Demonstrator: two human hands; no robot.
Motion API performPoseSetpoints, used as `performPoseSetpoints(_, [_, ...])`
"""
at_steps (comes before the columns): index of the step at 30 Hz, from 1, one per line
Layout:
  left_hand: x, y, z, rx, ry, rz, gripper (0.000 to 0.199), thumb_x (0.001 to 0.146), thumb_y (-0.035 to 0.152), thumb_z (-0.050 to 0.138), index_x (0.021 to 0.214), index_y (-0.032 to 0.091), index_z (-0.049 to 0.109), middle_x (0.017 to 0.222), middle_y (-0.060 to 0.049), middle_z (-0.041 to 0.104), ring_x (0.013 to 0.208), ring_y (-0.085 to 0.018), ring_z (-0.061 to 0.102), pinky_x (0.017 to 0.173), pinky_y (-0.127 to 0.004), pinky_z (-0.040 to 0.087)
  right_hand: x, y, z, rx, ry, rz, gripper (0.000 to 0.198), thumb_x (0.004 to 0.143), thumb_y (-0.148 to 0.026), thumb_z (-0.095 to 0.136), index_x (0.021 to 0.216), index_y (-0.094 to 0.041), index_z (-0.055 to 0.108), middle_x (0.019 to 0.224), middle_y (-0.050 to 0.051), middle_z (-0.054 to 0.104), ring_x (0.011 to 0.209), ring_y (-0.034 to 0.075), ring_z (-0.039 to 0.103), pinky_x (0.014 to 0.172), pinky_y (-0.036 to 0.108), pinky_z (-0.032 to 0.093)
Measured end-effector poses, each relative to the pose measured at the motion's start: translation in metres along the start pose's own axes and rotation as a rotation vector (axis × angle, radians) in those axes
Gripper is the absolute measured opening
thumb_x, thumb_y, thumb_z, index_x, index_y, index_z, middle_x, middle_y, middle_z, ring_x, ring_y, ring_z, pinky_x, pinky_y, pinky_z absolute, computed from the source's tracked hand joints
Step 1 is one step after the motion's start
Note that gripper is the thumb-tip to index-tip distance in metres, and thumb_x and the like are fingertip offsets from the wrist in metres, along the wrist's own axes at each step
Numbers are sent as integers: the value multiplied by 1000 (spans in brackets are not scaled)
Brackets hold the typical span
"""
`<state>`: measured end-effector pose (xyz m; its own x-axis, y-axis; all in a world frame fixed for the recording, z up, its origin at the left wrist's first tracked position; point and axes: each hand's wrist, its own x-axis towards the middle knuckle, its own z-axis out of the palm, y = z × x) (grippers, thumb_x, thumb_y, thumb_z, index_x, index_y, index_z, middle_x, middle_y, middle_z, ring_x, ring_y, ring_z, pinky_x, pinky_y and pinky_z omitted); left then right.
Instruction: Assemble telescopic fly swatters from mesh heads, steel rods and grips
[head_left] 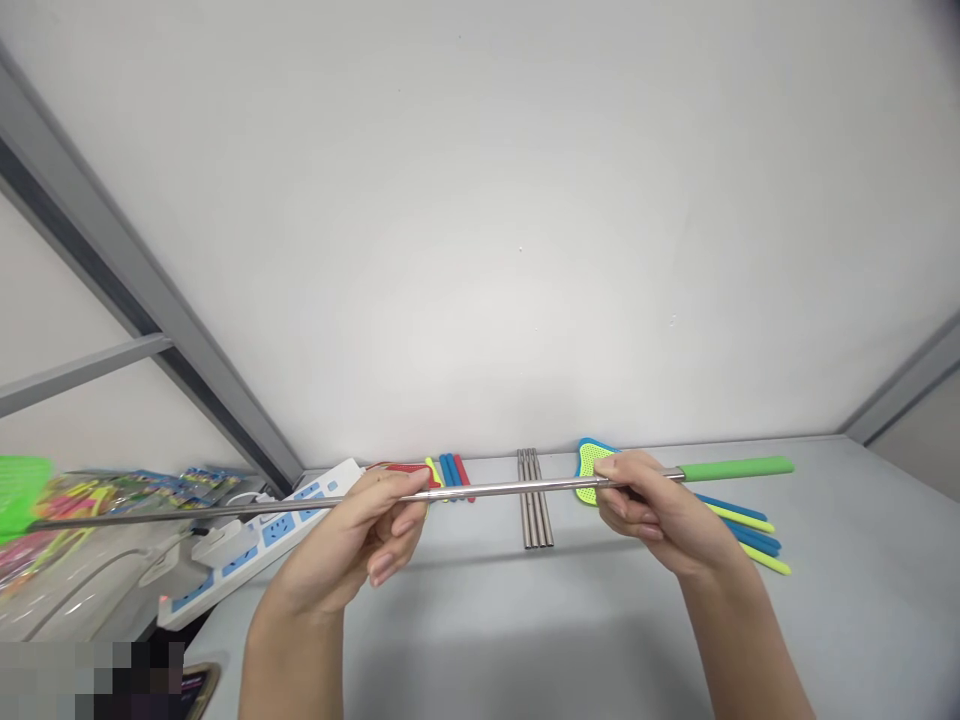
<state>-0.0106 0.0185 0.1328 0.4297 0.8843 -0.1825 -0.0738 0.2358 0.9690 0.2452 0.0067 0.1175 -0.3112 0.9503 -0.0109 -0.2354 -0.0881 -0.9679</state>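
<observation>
A telescopic fly swatter (495,490) with a steel rod stretches sideways across the view, drawn out long above the table. Its bright green head (22,495) is at the far left, cut off by the frame edge. At the other end is a green handle (739,468). My left hand (379,520) pinches the rod left of centre, fingers closed around it. Near the handle, my right hand (645,495) grips the thicker part of the rod. Below and behind the rod lie several loose steel tubes (536,515) side by side.
Blue and yellow swatter heads (591,460) lie behind my right hand, with blue and yellow handles (757,540) beside it. Short coloured handles (450,470) and a red swatter head (405,468) sit near the wall. At left are a power strip (262,545) and bagged items (142,490).
</observation>
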Motion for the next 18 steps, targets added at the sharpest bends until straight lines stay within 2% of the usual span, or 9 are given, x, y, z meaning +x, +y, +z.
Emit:
performPoseSetpoints(3, [0,-1,0,15,31,42,42,79,37,40,43,16,33,27,6,28,27,-4,24,36,-20,19,2,2,6,2,12,-44,39,78,-29,44,43,-14,38,38,-7,16,36,4,15,38,23,10])
performPoseSetpoints(7, [3,-2,6,74,39,90,43,81,37,37,44,16,33,30,5,31,32,-5,28,38,-20,20,2,0,7,-66,-51,-94,43,81,-33,39,42,-14,39,38,-6,22,38,5,21,38,23,15])
performPoseSetpoints(11, [11,-4,25,119,53,118,41,80,39,39,48,16,34,33,6,32,36,-5,29,40,-20,22,4,0,10,-99,-87,-111,43,81,-34,40,43,-14,41,37,-6,23,37,5,22,37,22,17])
performPoseSetpoints(14, [16,-8,42,150,16,126,41,80,40,39,48,16,37,34,5,34,36,-5,31,42,-20,24,7,4,17,-87,-108,-109,41,79,-36,42,45,-14,44,37,-7,25,35,5,23,37,21,17])
performPoseSetpoints(18, [20,-13,58,115,-30,127,43,82,41,33,47,16,38,33,5,34,36,-6,32,43,-21,27,12,13,26,-73,-129,-107,44,81,-36,40,41,-15,37,36,-7,25,34,4,26,39,21,21])
